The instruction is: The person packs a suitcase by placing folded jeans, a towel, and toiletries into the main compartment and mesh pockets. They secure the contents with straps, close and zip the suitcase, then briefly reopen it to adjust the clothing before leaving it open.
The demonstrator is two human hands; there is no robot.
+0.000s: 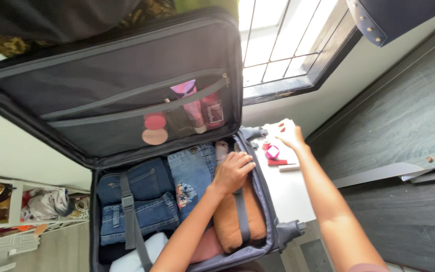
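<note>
A home bedroom: a barred window (288, 45), toy-filled shelves (6, 211) and an open suitcase (112, 100) of clothes.

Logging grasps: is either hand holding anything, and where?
Left hand presses the suitcase's packed clothes; right hand rests flat on the table. Neither grips.

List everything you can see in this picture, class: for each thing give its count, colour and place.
Suitcase: one, dark grey, open, lid raised.
Jeans: several, blue, folded in the case under a grey strap.
Brown bundle: one, under a strap on the case's right side.
Tubes: two, pink and red, in the lid's mesh pocket.
Small pink item: one, on the white surface beside the case.
Window: one, barred, above.
Left hand: in the case, resting on the clothes.
Right hand: on the white surface.
</note>
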